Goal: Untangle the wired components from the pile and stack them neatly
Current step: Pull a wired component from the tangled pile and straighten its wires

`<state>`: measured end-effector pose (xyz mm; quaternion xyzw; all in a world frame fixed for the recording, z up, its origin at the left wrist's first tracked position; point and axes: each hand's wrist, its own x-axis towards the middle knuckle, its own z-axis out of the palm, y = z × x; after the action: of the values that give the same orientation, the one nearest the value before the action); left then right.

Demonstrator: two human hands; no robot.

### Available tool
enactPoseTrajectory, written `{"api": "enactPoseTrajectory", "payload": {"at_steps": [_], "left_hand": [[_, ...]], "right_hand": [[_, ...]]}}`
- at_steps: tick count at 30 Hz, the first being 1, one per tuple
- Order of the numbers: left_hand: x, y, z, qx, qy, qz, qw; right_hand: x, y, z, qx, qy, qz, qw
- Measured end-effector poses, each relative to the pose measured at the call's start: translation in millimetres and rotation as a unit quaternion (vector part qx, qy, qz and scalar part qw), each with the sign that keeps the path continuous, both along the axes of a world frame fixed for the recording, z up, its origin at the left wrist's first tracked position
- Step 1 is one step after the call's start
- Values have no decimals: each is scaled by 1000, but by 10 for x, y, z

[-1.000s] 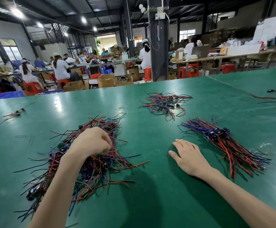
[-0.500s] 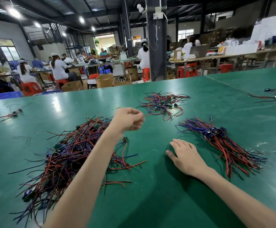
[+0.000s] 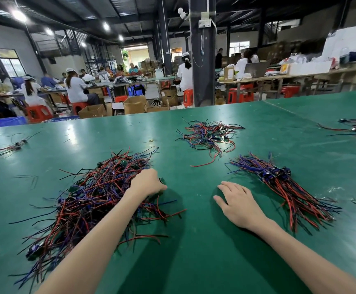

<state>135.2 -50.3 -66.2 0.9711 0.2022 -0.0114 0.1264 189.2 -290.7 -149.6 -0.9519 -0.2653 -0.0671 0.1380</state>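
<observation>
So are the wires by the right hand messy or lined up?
Lined up: the bundle beside the right hand has wires lying side by side.

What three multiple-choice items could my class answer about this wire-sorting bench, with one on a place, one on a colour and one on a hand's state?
1. Where is the left hand?
A. Raised, touching nothing
B. Down at the right edge of the tangled pile
C. Out of view

2. What colour is the table top?
A. Green
B. White
C. Yellow

3. How is the right hand held?
A. Curled round a wire
B. Clenched in a fist
C. Flat on the table, fingers straight, holding nothing

Answers:
1 B: its curled fingers reach down among the red, blue and black wires at the pile's edge.
2 A: the bare surface around both hands is green.
3 C: the palm faces down on bare table, clear of the wires.
</observation>
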Motion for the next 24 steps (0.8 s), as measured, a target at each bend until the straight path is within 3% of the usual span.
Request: {"api": "enactPoseTrajectory", "payload": {"at_steps": [6,8,11,15,17,19,21,24], "left_hand": [[-27,-157,-114,-44,-98,-8,994],[-56,-238,-85,-145,-168,-18,975],[-164,-427,-3,-417,-239,-25,877],[-308,-625,6,-601,-222,-27,768],[-348,-691,-24,-670,-190,-28,717],[-374,-731,-71,-706,-168,-31,687],[-385,-750,-123,-717,-157,-36,678],[-390,-765,-188,-704,-157,-34,692]], "right_hand": [[4,0,5,2,2,0,1000],[-4,6,11,8,-2,-2,1000],[-25,8,34,30,-10,5,999],[-86,27,103,161,4,55,985],[-149,66,168,286,86,88,950],[-216,109,237,391,205,124,888],[-247,140,281,461,290,147,826],[-271,133,330,532,369,146,748]]}}
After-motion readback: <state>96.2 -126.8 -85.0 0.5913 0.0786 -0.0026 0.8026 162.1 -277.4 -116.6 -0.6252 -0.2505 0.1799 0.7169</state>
